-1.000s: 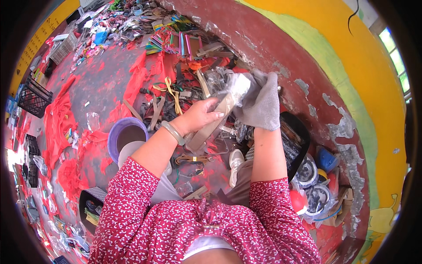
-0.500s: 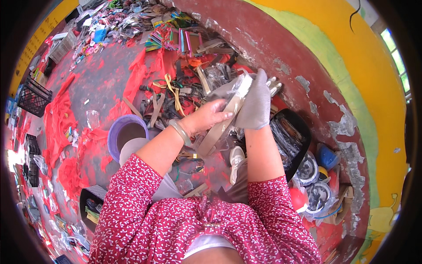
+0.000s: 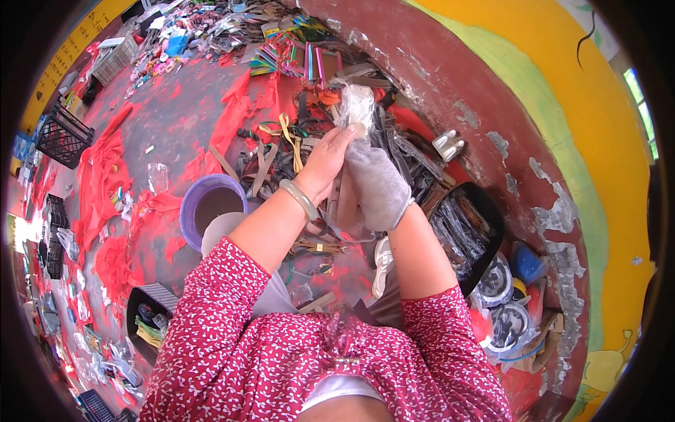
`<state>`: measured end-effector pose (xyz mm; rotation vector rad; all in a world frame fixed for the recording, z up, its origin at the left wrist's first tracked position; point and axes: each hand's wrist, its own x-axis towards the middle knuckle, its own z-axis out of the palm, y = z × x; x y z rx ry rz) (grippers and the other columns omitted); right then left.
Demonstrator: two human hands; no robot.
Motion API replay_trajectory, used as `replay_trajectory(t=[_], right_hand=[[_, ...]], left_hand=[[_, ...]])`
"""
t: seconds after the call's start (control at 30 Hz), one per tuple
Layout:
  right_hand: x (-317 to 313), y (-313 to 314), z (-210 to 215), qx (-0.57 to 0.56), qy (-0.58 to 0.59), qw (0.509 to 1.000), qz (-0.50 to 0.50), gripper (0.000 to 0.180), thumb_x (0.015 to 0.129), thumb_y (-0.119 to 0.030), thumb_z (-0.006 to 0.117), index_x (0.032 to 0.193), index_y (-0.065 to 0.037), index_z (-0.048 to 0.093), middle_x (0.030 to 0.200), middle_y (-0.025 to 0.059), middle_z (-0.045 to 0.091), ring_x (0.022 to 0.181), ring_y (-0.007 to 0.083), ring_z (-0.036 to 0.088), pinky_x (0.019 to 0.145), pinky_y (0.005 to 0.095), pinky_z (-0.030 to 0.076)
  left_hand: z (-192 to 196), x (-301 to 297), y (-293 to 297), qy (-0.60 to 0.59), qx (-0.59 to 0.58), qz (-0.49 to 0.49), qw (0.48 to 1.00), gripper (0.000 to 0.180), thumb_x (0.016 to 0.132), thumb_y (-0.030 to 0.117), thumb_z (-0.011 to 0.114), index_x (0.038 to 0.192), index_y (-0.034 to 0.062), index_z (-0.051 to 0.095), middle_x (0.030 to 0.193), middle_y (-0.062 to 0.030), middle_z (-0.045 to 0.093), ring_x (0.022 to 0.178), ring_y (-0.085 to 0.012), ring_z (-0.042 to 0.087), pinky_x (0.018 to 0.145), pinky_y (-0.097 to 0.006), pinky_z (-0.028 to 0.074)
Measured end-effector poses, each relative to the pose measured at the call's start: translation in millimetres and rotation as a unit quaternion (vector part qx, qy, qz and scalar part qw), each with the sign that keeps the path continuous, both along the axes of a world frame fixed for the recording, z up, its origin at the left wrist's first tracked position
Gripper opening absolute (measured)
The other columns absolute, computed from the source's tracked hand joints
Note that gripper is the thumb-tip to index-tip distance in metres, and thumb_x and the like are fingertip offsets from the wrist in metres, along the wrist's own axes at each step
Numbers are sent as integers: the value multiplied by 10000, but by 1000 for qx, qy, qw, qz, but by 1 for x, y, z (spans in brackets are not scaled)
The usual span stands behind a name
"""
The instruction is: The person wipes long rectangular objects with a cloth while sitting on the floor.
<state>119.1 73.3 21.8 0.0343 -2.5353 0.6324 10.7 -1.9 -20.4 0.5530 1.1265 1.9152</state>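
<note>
Grey cloth glove [image 3: 385,181] covers the right hand [image 3: 374,191], right beside the bare left hand [image 3: 325,165]. Thumb on top, the left grip is closed around the near end of a bundle in clear plastic [image 3: 357,105]; the right fingers are hidden, so how far that grip is closed cannot be told. The bundle points away from the body, above a heap of straps [image 3: 263,170] on the floor [image 3: 176,126]. Left of the heap stands a purple bucket [image 3: 188,219]; at right, a black bin [image 3: 491,211] and clear-bagged wheels [image 3: 508,327] sit near the peeling maroon wall [image 3: 492,105].
</note>
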Motion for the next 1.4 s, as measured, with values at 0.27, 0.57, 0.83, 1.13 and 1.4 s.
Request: replay_trajectory(t=[0.27, 0.57, 0.83, 1.13, 1.4], right_hand=[[3, -17, 6, -168, -109, 977, 68, 281, 600, -122, 635, 848, -4, 579, 755, 137, 597, 710, 322, 592, 618, 381, 470], [-7, -25, 16, -322, -158, 933, 18, 191, 609, -91, 621, 774, -10, 571, 690, 130, 569, 644, 304, 566, 578, 369, 450], [-5, -33, 24, -343, -182, 921, 7, 112, 617, -63, 609, 708, -15, 563, 632, 125, 545, 585, 287, 543, 542, 359, 433], [-3, -46, 40, -417, -258, 871, -29, 42, 626, -32, 595, 633, -21, 555, 567, 118, 518, 519, 269, 517, 502, 347, 414], [-5, -25, 11, 48, 15, 984, 170, 122, 544, 17, 584, 524, -53, 487, 482, 125, 380, 452, 334, 409, 445, 373, 346]], left_hand=[[27, -18, -9, -51, -49, -95, 993, 320, 876, 303, 566, 1030, 25, 545, 969, -125, 634, 893, -183, 606, 805, -328, 484], [30, -16, -10, 9, 24, -49, 998, 279, 899, 290, 523, 1007, 33, 528, 913, -130, 641, 791, -180, 621, 712, -317, 507], [35, -24, -13, -50, 58, 72, 995, 207, 890, 269, 525, 903, 62, 541, 852, -159, 641, 709, -171, 616, 579, -288, 488], [37, -75, -29, -116, 49, 177, 976, 188, 879, 253, 511, 921, 70, 523, 866, -181, 642, 661, -238, 586, 582, -368, 491], [46, -91, -39, -216, 141, 144, 955, 237, 872, 243, 553, 950, 24, 509, 948, -204, 616, 900, -324, 606, 782, -429, 497]])
